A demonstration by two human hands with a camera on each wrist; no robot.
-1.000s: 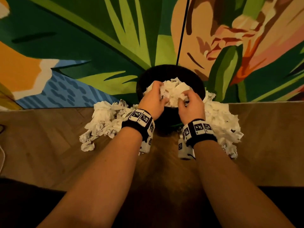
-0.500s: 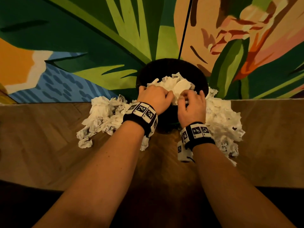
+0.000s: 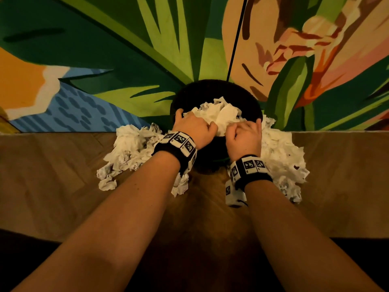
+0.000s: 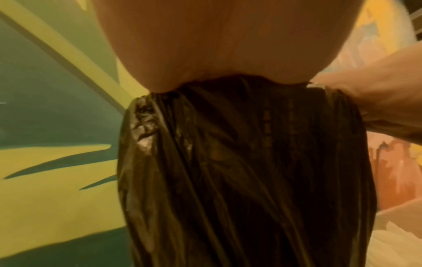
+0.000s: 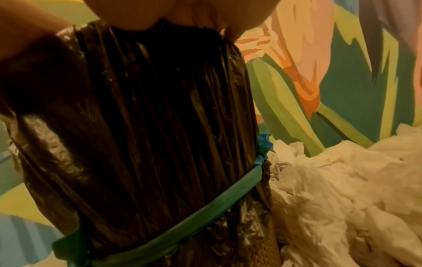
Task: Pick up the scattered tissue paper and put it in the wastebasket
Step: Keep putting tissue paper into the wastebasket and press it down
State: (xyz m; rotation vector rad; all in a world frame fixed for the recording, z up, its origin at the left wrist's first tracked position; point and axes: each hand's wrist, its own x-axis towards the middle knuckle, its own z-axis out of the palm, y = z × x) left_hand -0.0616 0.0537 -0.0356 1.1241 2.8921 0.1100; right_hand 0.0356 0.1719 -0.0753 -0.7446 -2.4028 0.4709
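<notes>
Heaped tissue (image 3: pixel 219 116) fills the wastebasket (image 3: pixel 250 102) mouth. Tissue piles flank it left (image 3: pixel 128 152) and right (image 3: pixel 282 152); the bare floor (image 3: pixel 52 175) beyond lies open.

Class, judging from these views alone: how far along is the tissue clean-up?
Done: a mound of tissue already sits in the wastebasket. In hand: the left hand and right hand press on that mound at the rim. Left: a pile on the floor left of the basket and another on its right.
</notes>
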